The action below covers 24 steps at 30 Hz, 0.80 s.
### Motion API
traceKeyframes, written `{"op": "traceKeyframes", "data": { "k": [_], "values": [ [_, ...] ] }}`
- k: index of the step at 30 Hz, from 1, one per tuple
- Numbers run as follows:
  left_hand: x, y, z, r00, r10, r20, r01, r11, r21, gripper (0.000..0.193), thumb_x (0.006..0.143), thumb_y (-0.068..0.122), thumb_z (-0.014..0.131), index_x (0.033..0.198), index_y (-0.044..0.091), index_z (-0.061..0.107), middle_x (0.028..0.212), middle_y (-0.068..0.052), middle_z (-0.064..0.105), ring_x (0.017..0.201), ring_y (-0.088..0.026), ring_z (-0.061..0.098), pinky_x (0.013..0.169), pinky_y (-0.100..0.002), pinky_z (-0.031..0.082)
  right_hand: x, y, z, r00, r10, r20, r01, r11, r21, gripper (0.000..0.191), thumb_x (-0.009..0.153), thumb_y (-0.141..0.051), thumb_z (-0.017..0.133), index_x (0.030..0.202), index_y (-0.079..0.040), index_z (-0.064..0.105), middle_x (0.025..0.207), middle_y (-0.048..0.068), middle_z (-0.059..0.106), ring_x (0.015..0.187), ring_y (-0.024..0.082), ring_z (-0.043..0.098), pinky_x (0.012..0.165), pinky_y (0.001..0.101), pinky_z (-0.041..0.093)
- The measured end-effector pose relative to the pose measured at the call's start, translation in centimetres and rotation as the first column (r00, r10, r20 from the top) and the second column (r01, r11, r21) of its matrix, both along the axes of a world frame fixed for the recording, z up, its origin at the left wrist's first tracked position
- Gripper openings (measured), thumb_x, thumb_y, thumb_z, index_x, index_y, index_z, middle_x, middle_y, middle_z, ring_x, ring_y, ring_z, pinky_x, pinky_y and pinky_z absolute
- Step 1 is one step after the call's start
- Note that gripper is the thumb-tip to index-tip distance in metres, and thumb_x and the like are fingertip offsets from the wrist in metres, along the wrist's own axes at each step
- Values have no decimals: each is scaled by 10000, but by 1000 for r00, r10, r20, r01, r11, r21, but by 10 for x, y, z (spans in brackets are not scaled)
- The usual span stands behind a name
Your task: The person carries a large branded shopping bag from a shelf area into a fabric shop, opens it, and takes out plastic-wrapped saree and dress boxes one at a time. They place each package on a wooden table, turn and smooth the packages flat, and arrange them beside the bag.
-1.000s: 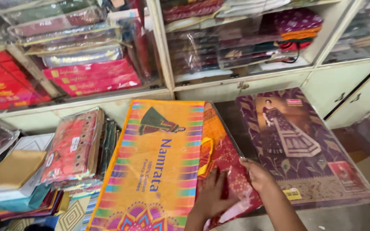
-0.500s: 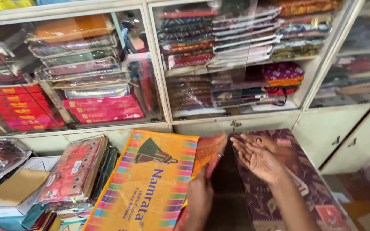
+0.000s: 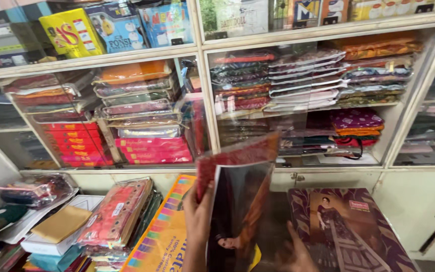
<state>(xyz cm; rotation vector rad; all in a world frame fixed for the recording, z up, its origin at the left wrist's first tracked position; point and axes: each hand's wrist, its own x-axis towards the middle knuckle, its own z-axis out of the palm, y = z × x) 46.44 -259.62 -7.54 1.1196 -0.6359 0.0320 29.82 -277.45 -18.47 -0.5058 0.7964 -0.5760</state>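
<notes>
I hold a flat plastic-wrapped garment packet [image 3: 237, 201] upright in front of me, its red cloth edge at the top and a dark printed card facing me. My left hand [image 3: 196, 214] grips its left edge. My right hand [image 3: 292, 252] rests against its lower right side with fingers spread. Under the packet lies an orange box [image 3: 159, 242] with a multicoloured striped border. To the right lies a purple packet [image 3: 348, 229] showing a figure in a patterned dress.
Glass-fronted shelves [image 3: 202, 90] ahead hold stacks of folded, wrapped fabrics and red boxes [image 3: 79, 143]. At the left stand a pink-red packet stack [image 3: 117, 214], a tan cloth [image 3: 61, 224] on white boxes and a dark packet [image 3: 36, 189]. White cabinet doors [image 3: 424, 211] sit at lower right.
The red packet, lying flat before, now stands lifted upright in both hands. The view has tilted up, showing higher shelves. My right hand moved from the purple packet to the lifted packet's side.
</notes>
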Motion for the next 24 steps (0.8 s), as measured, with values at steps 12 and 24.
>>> {"op": "traceKeyframes", "data": {
  "k": [12,24],
  "values": [
    [39,44,-21,778,-578,-248,322,705,-632,555,1035,409,508,1391,-16,541,1344,-144,648,1217,-258,627,1048,-392,483,-16,-5,12,863,68,500,-10,993,-117,437,975,-423,631,1267,-99,661,1201,88,716,1047,274,695,929,467,526],
    [2,40,-251,601,-421,-680,-101,804,-587,728,987,581,418,1479,45,449,1464,-129,542,1325,-312,527,1118,-487,389,26,53,-72,934,230,275,-78,880,-469,373,1030,-283,526,1284,-26,618,1219,104,706,1128,234,647,1037,419,489]
  ]
}}
